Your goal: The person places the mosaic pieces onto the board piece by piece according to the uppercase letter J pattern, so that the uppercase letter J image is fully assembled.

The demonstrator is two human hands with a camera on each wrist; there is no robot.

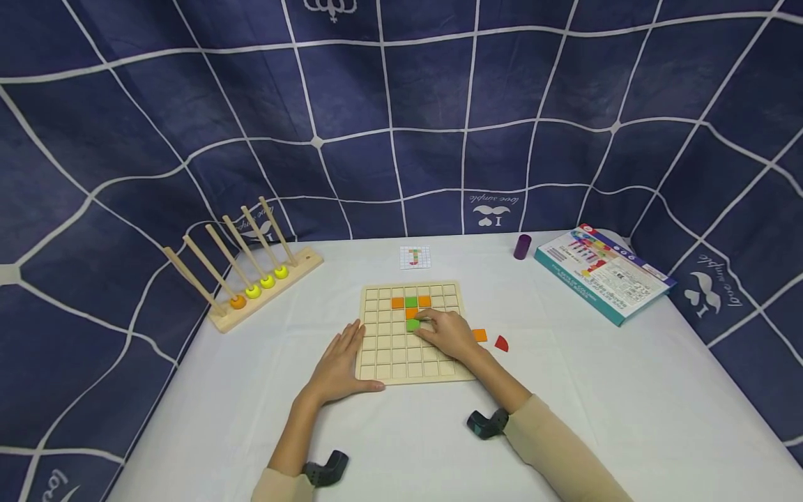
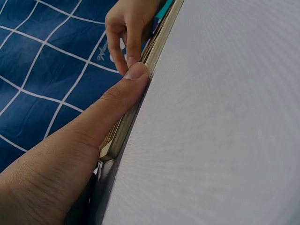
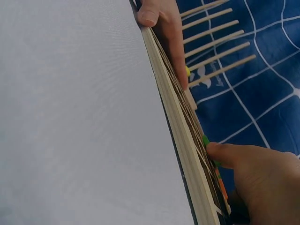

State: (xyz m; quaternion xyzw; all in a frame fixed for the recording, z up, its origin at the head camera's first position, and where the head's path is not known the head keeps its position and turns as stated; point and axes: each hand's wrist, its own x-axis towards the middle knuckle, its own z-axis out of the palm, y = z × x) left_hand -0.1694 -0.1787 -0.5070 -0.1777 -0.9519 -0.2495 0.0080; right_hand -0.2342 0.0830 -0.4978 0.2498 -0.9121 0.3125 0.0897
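A wooden grid board (image 1: 383, 356) lies on the white table. Two orange tiles flank a green tile (image 1: 410, 302) in one of its upper rows, and another orange tile (image 1: 411, 314) sits just below that green one. My right hand (image 1: 448, 335) pinches a second green tile (image 3: 206, 140) between thumb and fingers, directly under this column. In the right wrist view that tile stands tilted at the board's surface. My left hand (image 1: 337, 368) rests at the board's near left corner, fingers straight along the side and thumb (image 2: 115, 101) against the front edge.
Right of the board lie an orange tile (image 1: 479, 335) and a red quarter-round piece (image 1: 502, 344). Behind it is a small pattern card (image 1: 415, 257). A peg stand (image 1: 307, 261) with beads is at left; a purple cylinder (image 1: 522, 247) and a box (image 1: 602, 272) are at right.
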